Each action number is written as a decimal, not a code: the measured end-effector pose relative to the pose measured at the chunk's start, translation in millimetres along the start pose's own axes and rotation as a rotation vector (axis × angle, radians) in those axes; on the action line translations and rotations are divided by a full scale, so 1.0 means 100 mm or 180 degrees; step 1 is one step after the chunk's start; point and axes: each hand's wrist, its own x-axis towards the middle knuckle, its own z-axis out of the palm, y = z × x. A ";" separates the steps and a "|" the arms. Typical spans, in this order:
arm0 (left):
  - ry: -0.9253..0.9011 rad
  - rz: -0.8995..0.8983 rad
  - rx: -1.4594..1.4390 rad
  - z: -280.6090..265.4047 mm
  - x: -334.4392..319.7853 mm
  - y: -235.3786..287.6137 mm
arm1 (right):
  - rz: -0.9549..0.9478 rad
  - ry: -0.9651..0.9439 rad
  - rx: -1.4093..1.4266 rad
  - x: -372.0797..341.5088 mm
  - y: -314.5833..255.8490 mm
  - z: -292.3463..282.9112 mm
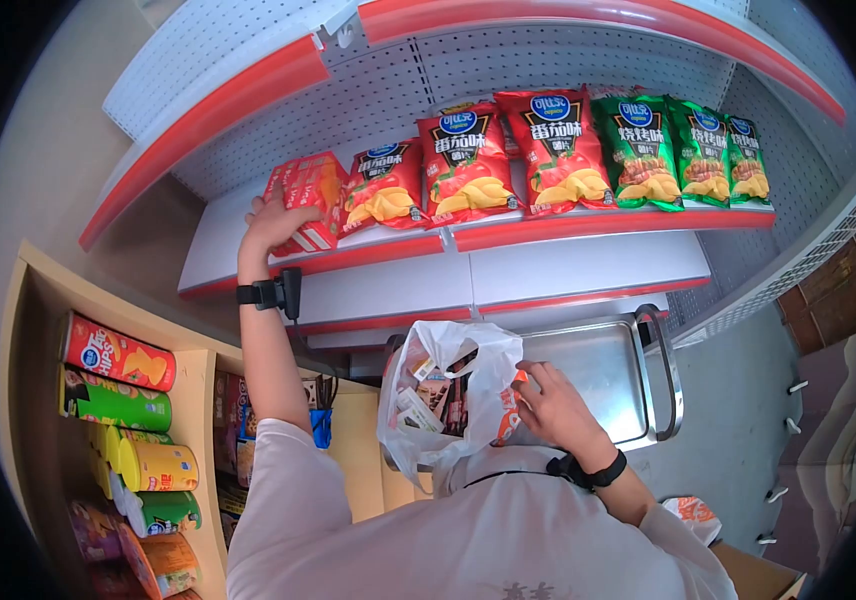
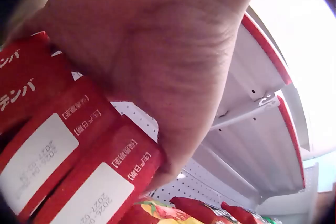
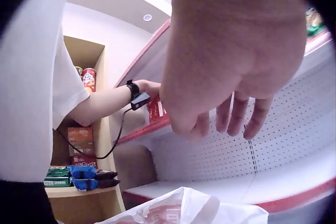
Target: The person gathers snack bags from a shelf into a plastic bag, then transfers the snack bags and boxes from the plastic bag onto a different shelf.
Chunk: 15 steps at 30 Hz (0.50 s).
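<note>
At the left end of the shelf, my left hand (image 1: 270,224) grips a group of red boxes (image 1: 314,190). The left wrist view shows these boxes side by side, with white date labels on their ends, and the thumb along their right side. Other fingers of that hand are largely hidden behind the boxes. My right hand (image 1: 560,410) is beside a white plastic bag (image 1: 493,365), its fingers loosely bent and nothing in its grasp. In the right wrist view the fingers hang down above the bag (image 3: 181,208). Several packets show inside the bag.
Red chip bags (image 1: 463,165) and green chip bags (image 1: 638,150) line the shelf right of the boxes. A metal cart (image 1: 598,385) stands below the shelf. On the left, a wooden cabinet (image 1: 203,375) holds chip cans (image 1: 153,470). An upper shelf edge (image 1: 588,15) overhangs.
</note>
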 end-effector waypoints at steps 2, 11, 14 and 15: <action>0.0088 0.0015 -0.0350 -0.03 -0.06 -0.06 | 0.0036 0.0001 0.0002 -0.04 0.03 0.01; 0.0071 0.0073 -0.0258 0.04 -0.21 0.09 | 0.0079 -0.0130 -0.0033 -0.14 0.05 0.08; 0.0053 0.0002 -0.0252 0.06 -0.26 0.19 | 0.0037 -0.0116 0.0015 -0.13 0.02 0.08; 0.0050 -0.0036 -0.0249 0.06 -0.26 0.21 | 0.0012 -0.0092 0.0043 -0.13 0.01 0.07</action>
